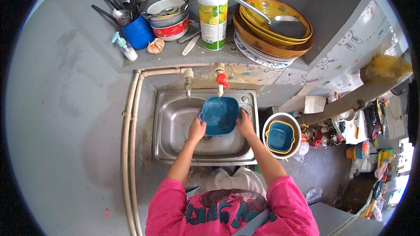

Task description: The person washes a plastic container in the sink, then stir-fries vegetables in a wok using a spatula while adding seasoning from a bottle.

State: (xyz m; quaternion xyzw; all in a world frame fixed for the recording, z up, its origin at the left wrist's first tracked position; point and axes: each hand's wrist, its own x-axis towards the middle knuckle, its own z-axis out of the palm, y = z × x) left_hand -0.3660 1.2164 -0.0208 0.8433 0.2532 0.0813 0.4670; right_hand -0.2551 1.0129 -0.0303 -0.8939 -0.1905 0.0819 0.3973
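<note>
A blue plastic basin (220, 114) is held over the metal sink (175, 146), below the tap with the red handle (222, 79). My left hand (196, 129) is closed on the basin's left side. On the opposite side my right hand (245, 123) grips its rim, with the fingers partly hidden behind it. The basin's inside faces me and looks wet. Under its lower edge the sink drain (207, 139) partly shows. Whether water is running from the tap, I cannot tell.
A second tap (188, 85) stands at the sink's back left. Right of the sink, a round pot (282, 117) holds nested blue and yellow basins. The ledge above carries a soap bottle (213, 15), stacked bowls (273, 46) and a blue utensil cup (139, 32). Pipes (127, 148) run down the left.
</note>
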